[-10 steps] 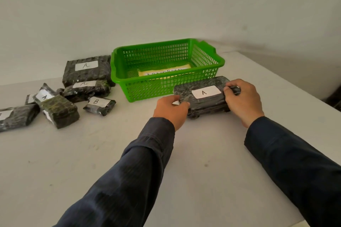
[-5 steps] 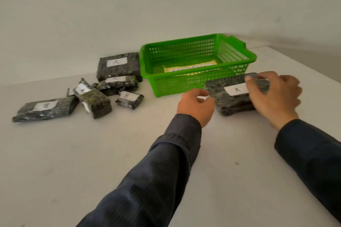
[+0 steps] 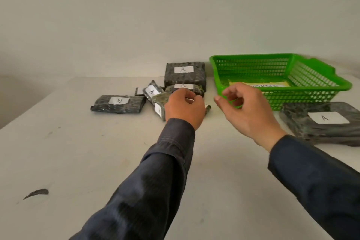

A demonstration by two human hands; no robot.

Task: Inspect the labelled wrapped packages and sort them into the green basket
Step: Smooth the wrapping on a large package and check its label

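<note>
The person's left hand (image 3: 185,107) hangs over the small heap of wrapped packages, its back turned up and its fingers curled downward. From where I stand I cannot tell if these fingers already pinch something or only come close. Just under the knuckles lies a greenish wrapped package (image 3: 160,101), tilted, and at the thumb side of the hand the end of a small package (image 3: 208,108) shows from behind it.

Beyond the left hand are two packages labelled A, a large one (image 3: 185,76) at the back and a flatter one (image 3: 197,89) touching its front. One more A package (image 3: 153,90) leans beside them. Further out from the left hand lies a long package labelled B (image 3: 118,104), flat on the white table (image 3: 97,161).

The right hand (image 3: 247,111) is in the air with loosely bent fingers, and it holds nothing. Just behind its fingertips stands the green basket (image 3: 302,99), with only a yellow paper sheet (image 3: 259,84) inside. On the outer side of the right wrist, near the basket's front wall, another A package (image 3: 311,128) lies flat on the table, apart from the hand.
</note>
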